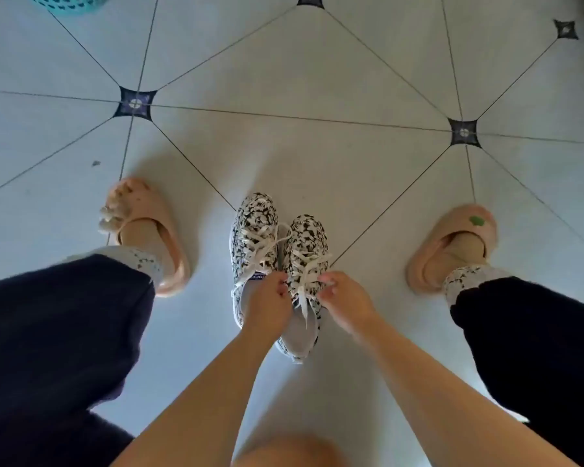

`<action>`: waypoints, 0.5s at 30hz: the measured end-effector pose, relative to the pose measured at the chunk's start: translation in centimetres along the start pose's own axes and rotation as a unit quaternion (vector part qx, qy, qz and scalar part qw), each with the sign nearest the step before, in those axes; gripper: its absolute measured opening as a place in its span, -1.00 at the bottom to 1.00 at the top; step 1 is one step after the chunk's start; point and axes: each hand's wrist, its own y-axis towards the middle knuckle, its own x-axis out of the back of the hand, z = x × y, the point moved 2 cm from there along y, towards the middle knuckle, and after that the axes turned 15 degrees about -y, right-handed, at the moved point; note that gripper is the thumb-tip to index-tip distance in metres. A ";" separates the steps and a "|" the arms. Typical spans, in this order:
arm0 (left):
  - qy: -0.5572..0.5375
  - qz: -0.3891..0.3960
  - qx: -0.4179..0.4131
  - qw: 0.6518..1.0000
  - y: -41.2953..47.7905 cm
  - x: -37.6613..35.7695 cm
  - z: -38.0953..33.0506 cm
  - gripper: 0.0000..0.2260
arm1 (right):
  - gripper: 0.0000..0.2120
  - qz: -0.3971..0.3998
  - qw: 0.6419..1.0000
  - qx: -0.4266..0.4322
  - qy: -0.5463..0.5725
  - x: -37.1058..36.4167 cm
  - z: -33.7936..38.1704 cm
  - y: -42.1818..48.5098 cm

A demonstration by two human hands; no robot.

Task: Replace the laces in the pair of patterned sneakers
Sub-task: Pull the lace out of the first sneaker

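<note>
Two black-and-white patterned sneakers stand side by side on the floor, toes pointing away from me: the left sneaker (254,227) and the right sneaker (309,241). Both carry white flat laces (304,264). My left hand (267,303) covers the left sneaker's opening, its fingertips pinching lace at the top of the right sneaker's lacing. My right hand (343,299) pinches the lace on the right sneaker's other side. A loose lace end (304,306) hangs down over the right sneaker's tongue.
My feet in peach slippers, one (145,230) at the left and one (452,247) at the right, flank the sneakers on the pale tiled floor (317,146). My dark trouser legs fill both lower corners. A teal basket (68,3) shows at the top left.
</note>
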 end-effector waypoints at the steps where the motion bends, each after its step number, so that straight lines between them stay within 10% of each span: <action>1: -0.003 0.005 -0.003 1.000 0.6 -0.2 0.3 -0.68 | -0.70 0.002 1.000 -0.011 0.019 -0.5 -0.1 0.7; 15: 0.035 -0.020 -0.032 0.999 1.8 -1.3 1.5 -0.89 | -0.81 -0.099 0.994 0.005 -0.045 -1.7 -0.1 0.9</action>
